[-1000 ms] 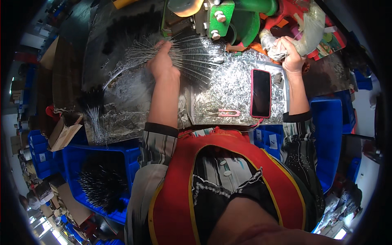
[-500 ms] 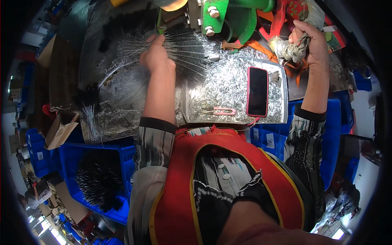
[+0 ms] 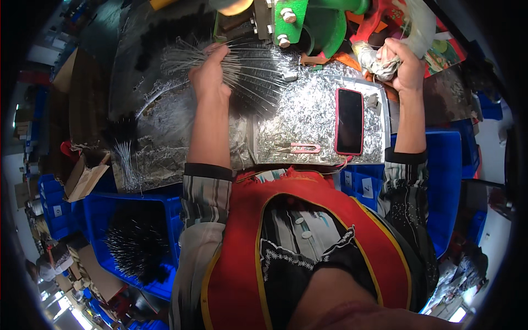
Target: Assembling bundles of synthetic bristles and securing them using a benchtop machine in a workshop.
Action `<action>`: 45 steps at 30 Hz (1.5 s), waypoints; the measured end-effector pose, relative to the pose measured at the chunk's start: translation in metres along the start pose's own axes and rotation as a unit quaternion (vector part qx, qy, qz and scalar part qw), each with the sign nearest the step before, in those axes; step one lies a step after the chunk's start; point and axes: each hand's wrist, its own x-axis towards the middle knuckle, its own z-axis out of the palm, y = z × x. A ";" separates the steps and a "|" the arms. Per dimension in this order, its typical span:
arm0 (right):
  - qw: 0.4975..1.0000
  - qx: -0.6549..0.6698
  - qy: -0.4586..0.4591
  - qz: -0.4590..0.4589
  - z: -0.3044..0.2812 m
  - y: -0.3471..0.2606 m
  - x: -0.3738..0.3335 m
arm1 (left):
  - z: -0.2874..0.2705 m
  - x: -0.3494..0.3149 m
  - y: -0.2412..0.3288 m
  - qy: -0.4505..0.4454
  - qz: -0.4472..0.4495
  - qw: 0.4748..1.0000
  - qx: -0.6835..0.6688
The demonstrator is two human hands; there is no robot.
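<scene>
My left hand (image 3: 212,74) is closed round a bundle of thin metal wires (image 3: 190,59) above the dark worktop. Their ends fan out on both sides of the fist, and darker, fuzzy stretches show among those on the right. At the upper right, my right hand (image 3: 407,66) grips a crumpled whitish rag (image 3: 379,61), beside a red part (image 3: 369,25) of the green machine (image 3: 324,33). Between the two hands lies a shallow tray (image 3: 388,129) strewn with small silvery clippings. On it rest a dark phone in a red case (image 3: 349,122) and pink-handled thread snips (image 3: 300,148).
Another wire bunch (image 3: 127,165) lies at the worktop's near left edge, beside an open cardboard box (image 3: 88,176). Below it, a blue bin (image 3: 170,231) holds a black bristly pile (image 3: 135,242). More blue bins (image 3: 443,187) stand at the right. Black fuzzy bristles (image 3: 165,33) cover the far left worktop.
My right hand has come down and to the left with the rag, closer to the tray. The left fist stays nearly in place on the wires.
</scene>
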 end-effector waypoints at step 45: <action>0.999 -0.041 -0.004 -0.002 -0.005 -0.012 0.007 | -0.023 0.020 -0.021 -0.142 -0.072 0.986 -0.059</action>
